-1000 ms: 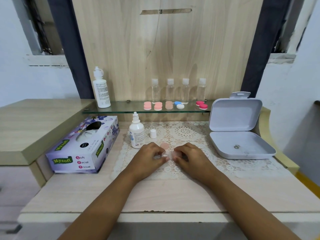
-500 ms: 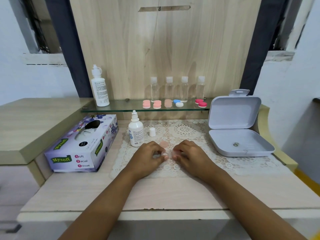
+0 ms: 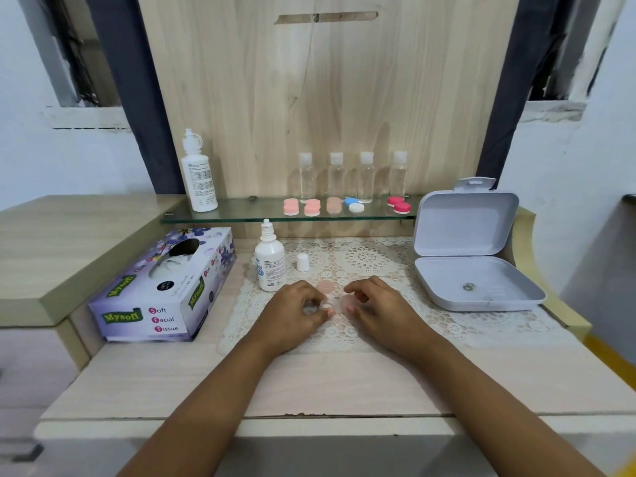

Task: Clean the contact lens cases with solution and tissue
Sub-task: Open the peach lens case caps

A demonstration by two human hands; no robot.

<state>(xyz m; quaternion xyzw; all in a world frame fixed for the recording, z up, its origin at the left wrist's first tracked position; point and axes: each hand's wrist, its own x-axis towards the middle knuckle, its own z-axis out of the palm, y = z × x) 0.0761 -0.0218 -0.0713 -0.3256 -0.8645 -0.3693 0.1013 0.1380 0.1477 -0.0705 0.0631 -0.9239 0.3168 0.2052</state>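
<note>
A pale, see-through contact lens case [image 3: 339, 304] lies on the lace mat [image 3: 430, 321] between my two hands. My left hand [image 3: 292, 315] pinches its left end with curled fingers. At the right end, the curled fingers and thumb of my right hand [image 3: 382, 308] hold a peach part of the case. A loose peach cap [image 3: 325, 286] rests just behind the case. The small solution bottle [image 3: 270, 266] stands uncapped at the left, with its white cap [image 3: 302, 262] beside it. The purple tissue box [image 3: 161, 287] sits further left.
A glass shelf [image 3: 241, 215] carries a tall white bottle [image 3: 199, 173], several clear small bottles [image 3: 336, 177] and pink [image 3: 290, 206], peach [image 3: 334, 204], blue-white [image 3: 354, 205] and red [image 3: 399, 204] lens cases. An open white box [image 3: 475, 280] stands at the right.
My hands have drawn slightly apart over the case, the right one shifting a little to the right. The peach cap behind the case shows more.
</note>
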